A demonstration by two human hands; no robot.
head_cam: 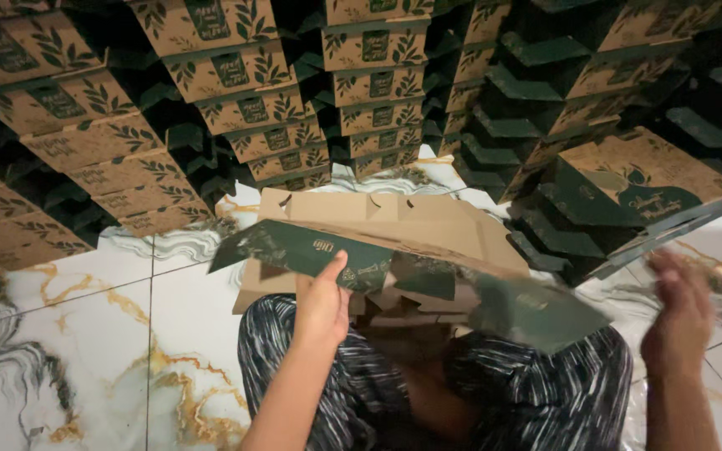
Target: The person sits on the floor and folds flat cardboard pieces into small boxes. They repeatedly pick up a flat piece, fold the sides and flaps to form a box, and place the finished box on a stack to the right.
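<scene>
A flat, unfolded cardboard box blank (394,242), brown inside and dark green outside, lies tilted over my lap. My left hand (323,305) grips its near green flap, thumb pressed on top. My right hand (678,313) is blurred, raised to the right of the blank with fingers loosely curled, holding nothing and apart from the blank's right corner (545,313). More flat blanks lie stacked under the held one.
Tall stacks of folded brown boxes with green leaf prints (252,108) fill the back and left. Dark green folded boxes (628,179) pile up at the right. Marbled white floor tiles (77,351) spread to the left. My striped trousers (495,392) are below.
</scene>
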